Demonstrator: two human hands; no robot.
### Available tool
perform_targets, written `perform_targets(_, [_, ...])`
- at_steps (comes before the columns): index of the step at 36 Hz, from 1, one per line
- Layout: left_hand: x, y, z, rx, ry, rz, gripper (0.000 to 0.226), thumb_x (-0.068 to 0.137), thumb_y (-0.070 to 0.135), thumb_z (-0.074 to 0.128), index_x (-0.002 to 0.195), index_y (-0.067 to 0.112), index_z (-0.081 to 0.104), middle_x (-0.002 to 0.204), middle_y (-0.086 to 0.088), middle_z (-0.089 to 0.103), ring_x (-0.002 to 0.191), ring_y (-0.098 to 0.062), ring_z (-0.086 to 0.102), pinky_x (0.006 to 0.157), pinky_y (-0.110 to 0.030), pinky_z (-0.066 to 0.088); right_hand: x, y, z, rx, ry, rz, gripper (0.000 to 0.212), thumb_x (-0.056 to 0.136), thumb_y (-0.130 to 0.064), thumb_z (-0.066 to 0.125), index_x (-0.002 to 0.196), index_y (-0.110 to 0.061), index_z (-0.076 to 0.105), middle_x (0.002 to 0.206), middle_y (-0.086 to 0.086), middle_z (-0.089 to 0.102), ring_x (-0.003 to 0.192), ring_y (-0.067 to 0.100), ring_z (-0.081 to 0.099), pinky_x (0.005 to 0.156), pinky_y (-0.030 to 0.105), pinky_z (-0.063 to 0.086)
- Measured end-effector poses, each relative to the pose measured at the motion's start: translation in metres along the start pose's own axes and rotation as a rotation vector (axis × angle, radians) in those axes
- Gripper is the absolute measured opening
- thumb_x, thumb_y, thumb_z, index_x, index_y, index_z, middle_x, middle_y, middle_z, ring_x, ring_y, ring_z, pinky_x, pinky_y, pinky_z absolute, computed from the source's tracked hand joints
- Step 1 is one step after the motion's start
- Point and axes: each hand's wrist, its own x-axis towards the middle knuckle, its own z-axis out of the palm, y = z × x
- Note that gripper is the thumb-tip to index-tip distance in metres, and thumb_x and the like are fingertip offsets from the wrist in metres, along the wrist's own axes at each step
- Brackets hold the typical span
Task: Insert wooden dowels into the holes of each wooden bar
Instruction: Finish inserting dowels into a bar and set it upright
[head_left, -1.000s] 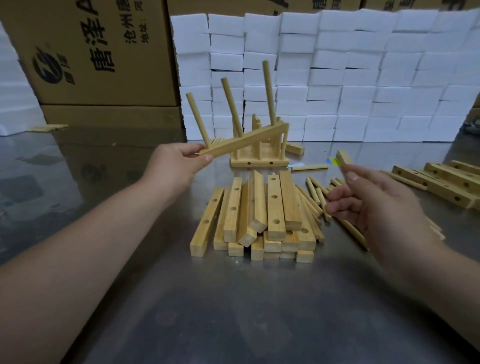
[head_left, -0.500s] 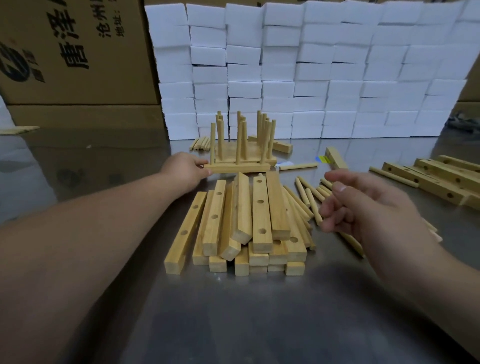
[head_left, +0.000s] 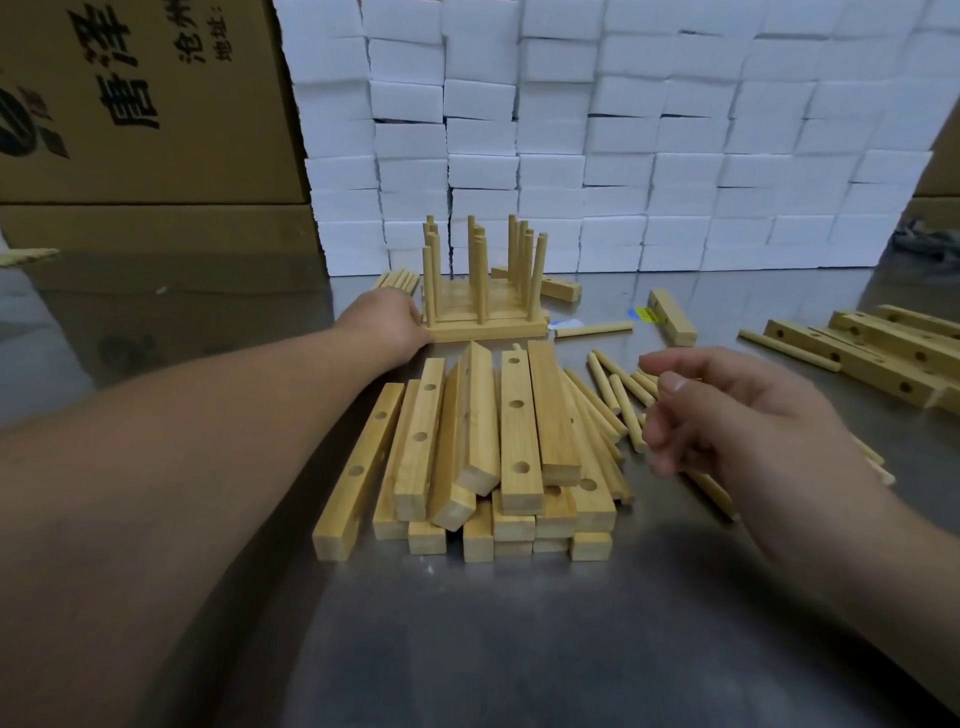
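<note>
A heap of wooden bars (head_left: 483, 447) with drilled holes lies in the middle of the steel table. Behind it stands a row of finished bars (head_left: 488, 327) with dowels (head_left: 480, 270) upright in them. My left hand (head_left: 387, 327) rests against the left end of the front finished bar; its fingers are hidden behind the hand. My right hand (head_left: 727, 415) hovers over the loose dowels (head_left: 615, 395) right of the heap, its fingers loosely curled and holding nothing.
More drilled bars (head_left: 857, 353) lie at the right edge. A single bar (head_left: 672, 317) and a stray dowel (head_left: 597, 328) lie behind the loose dowels. A wall of white foam blocks (head_left: 623, 156) and cardboard boxes (head_left: 130, 104) close off the back.
My left hand lowered the bar with its three dowels from a tilted, raised position onto the table in front of the finished row. My right hand stayed hovering over the loose dowels.
</note>
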Motion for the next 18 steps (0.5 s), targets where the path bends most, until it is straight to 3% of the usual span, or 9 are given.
perform_targets(9, [-0.002,0.008,0.003,-0.041,0.034,0.006,0.018,0.084,0.028,0.063,0.072,0.022,0.051,0.073,-0.001,0.056,0.064,-0.012,0.048,0.048,-0.027,0.03,-0.002,0.0,-0.001,-0.12,0.009,-0.025,0.016,0.087,-0.015,0.053,0.083,-0.021,0.067,0.056,0.001,0.062,0.047,0.008,0.053,0.048,0.014,0.045])
perform_targets(12, [-0.004,0.007,0.0,-0.073,0.014,-0.002,0.014,0.085,0.033,0.063,0.081,0.021,0.057,0.076,-0.001,0.06,0.069,-0.014,0.054,0.054,-0.028,0.037,-0.001,-0.001,-0.003,-0.287,0.023,-0.035,0.015,0.083,-0.025,0.051,0.083,-0.027,0.066,0.059,-0.005,0.064,0.048,0.004,0.054,0.048,0.019,0.048])
perform_targets(14, [-0.008,0.006,-0.004,-0.104,0.03,-0.026,0.014,0.087,0.033,0.06,0.089,0.02,0.059,0.083,-0.001,0.06,0.075,-0.018,0.057,0.059,-0.03,0.043,0.0,0.0,-0.007,-0.464,0.045,-0.066,0.014,0.081,-0.033,0.051,0.082,-0.032,0.065,0.067,-0.01,0.065,0.059,0.004,0.058,0.055,0.024,0.048])
perform_targets(18, [-0.024,0.002,-0.018,-0.317,0.052,-0.102,0.015,0.093,0.025,0.051,0.1,0.018,0.062,0.092,-0.005,0.06,0.083,-0.025,0.061,0.068,-0.035,0.053,0.004,-0.001,-0.011,-0.72,0.047,-0.065,0.015,0.087,-0.029,0.054,0.078,-0.037,0.063,0.074,-0.017,0.059,0.07,0.007,0.056,0.061,0.023,0.046])
